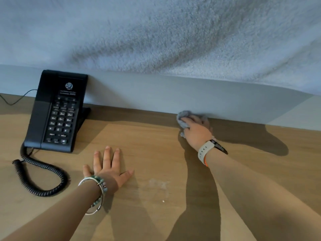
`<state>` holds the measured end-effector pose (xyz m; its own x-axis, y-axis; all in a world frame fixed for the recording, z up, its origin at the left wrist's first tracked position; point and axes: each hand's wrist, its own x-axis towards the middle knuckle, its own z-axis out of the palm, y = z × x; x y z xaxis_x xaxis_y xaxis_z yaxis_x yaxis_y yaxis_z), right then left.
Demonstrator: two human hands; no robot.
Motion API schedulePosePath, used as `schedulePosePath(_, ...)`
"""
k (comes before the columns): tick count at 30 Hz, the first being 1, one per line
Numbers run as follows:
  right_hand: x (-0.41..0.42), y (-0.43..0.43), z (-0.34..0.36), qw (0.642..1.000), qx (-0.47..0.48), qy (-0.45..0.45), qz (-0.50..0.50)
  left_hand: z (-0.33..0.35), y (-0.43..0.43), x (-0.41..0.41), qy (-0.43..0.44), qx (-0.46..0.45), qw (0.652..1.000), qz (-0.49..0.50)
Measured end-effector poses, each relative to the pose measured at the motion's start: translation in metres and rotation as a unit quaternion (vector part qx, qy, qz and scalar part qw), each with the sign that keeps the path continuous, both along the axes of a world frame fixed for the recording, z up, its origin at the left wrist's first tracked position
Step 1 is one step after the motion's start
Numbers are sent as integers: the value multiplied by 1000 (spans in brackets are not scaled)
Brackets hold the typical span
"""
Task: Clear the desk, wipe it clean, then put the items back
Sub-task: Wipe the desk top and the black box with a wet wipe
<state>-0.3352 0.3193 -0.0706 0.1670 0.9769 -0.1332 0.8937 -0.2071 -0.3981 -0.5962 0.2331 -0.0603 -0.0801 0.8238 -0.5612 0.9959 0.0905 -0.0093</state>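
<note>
A: So, where is the cloth now?

B: Your right hand point(196, 133) grips the grey cloth point(184, 119), all bunched up. It is at the back of the tabletop point(156, 145), right where the wood meets the wall point(156, 94). Your fingers curl over it and push it down.

A: And the other hand?

B: Your left hand point(107, 167) lies flat and open on the wood, fingers spread. It holds nothing. It sits between the black telephone point(55, 112) and your right arm.

A: How will the cloth feel?

B: Soft, light and floppy, I think. It will not break. It can fold up and slip out, so keep a big bunch under your palm, not just a corner.

A: And the telephone?

B: That looks hard and a bit heavier. Its curly cord point(40, 173) loops on the wood. I think you should lift it by the base and hold the handset on, or the handset may slide off.

A: What is hidden?

B: Most of the cloth is under your hand, so I cannot tell how big it is. A thin wire point(17, 98) runs off the left edge. Shadows make the wood dark, so dirt is hard to spot there. A pale smudge point(156, 185) and a tiny white speck point(163, 201) show near you. I cannot tell what they are.
</note>
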Motion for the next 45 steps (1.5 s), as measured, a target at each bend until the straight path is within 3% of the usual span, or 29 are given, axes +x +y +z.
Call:
schedulePosePath(3,-39,-39,2,990,41,6,137,2,1,-5,-54,-2,998,22)
schedulePosePath(7,-46,-100,-7,955,36,123,266,2,1,-7,-78,3,996,36)
schedulePosePath(8,-41,-101,-6,951,46,172,255,2,1,-8,-78,3,996,33)
schedulePosePath(10,-22,-74,-11,960,112,215,140,2,1,-7,-80,4,996,30)
schedulePosePath(12,-5,-31,-6,975,139,172,-12,2,1,-5,-80,8,996,27)
schedulePosePath(14,0,-3,-5,992,77,90,-54,2,1,-5,-78,10,997,27)
schedulePosePath(17,-18,-7,-6,998,44,27,29,0,1,-7,-80,13,996,35)
schedulePosePath(25,-58,-153,-11,948,46,171,263,-2,-3,-12,-135,48,989,46)
schedulePosePath(26,-56,-154,-7,945,47,177,271,-1,-3,-13,-138,51,988,45)
schedulePosePath(29,-39,-108,-13,956,182,122,194,-2,-3,-13,-144,55,987,39)
schedulePosePath(33,-46,-69,-24,983,165,50,66,-4,-7,-17,-161,73,984,25)
schedulePosePath(36,-77,-107,-21,976,148,46,154,-4,-15,-26,-148,104,983,-7)
schedulePosePath(39,-97,-176,-19,945,121,83,293,1,-33,-38,-148,151,977,-4)
schedulePosePath(41,-88,-194,-22,933,133,94,320,5,-51,-49,-136,172,975,-46)
schedulePosePath(42,-78,-190,-24,941,161,76,288,6,-61,-54,-129,177,973,-71)
schedulePosePath(45,-50,-171,-19,981,187,20,57,9,-91,-71,-129,188,965,-125)
